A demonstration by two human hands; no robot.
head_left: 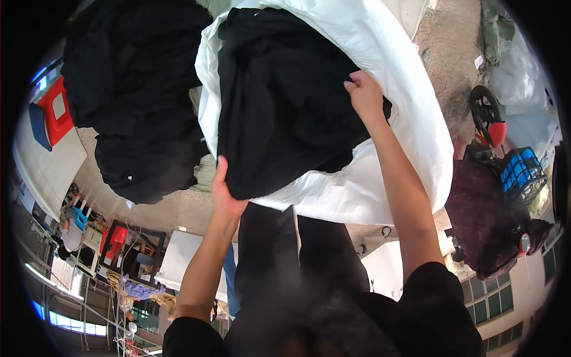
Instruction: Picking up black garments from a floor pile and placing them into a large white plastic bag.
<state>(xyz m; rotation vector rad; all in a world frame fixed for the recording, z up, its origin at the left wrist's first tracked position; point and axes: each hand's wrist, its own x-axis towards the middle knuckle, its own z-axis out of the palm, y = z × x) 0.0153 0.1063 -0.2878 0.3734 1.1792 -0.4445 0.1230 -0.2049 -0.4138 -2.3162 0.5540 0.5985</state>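
A bundle of black cloth (pixel 285 101) lies in the mouth of a large white sack (pixel 410 131), in front of my legs. My left hand (pixel 228 193) grips the near left corner of the cloth. Its thumb points up along the edge, and its other fingers are hidden beneath. On the right side of the bundle, my right hand (pixel 367 98) is closed with the fingers curled on the black fabric. The sack's rim runs around the cloth and passes beneath my right forearm.
A big heap of black cloth (pixel 137 89) lies to the left on pale green sacking (pixel 205 172). At the right stands a scooter under a dark red cover (pixel 482 220), with a blue-lined basket (pixel 522 169). A red and blue box (pixel 52 113) sits on a pale table at far left.
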